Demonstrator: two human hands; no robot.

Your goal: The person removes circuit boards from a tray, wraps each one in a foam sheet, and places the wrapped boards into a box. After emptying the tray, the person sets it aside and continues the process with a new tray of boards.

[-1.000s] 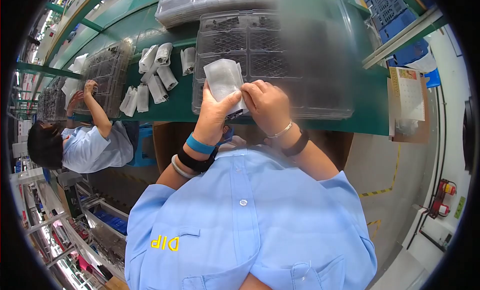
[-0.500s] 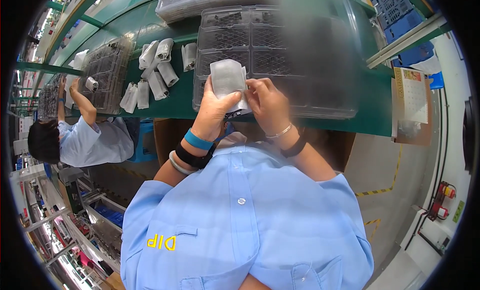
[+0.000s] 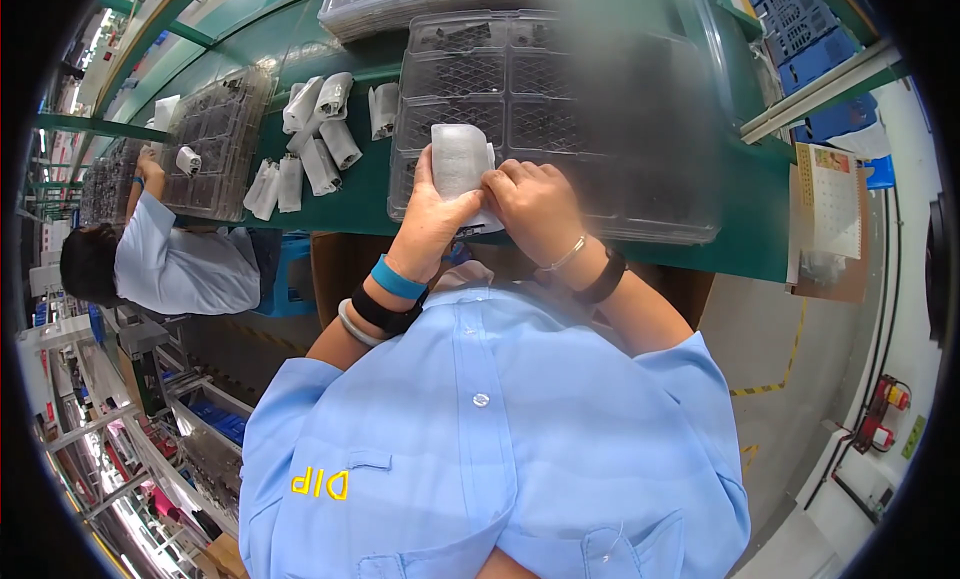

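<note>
A white foam-wrapped bundle (image 3: 460,161) is held upright between my two hands, over the near edge of a clear plastic compartment tray (image 3: 455,82). My left hand (image 3: 432,217) is wrapped round its left side, the thumb across the lower front. My right hand (image 3: 535,204) pinches the bundle's right edge with curled fingers. Small dark pieces show under the wrap near my left thumb; their kind I cannot make out. Left of the tray, several similar white wrapped bundles (image 3: 318,165) lie on the green bench, dark ends poking out of some.
More stacked clear trays (image 3: 420,1) stand at the back, and another tray (image 3: 215,144) lies to the left. A co-worker (image 3: 175,259) in light blue sits beyond it. At right hang a calendar (image 3: 832,194) and blue crates (image 3: 815,54). A blur covers the tray's right part.
The bundle's loose upper wrap now looks rounder and more tightly folded. My right hand has closed in against its edge. The co-worker's arm has shifted.
</note>
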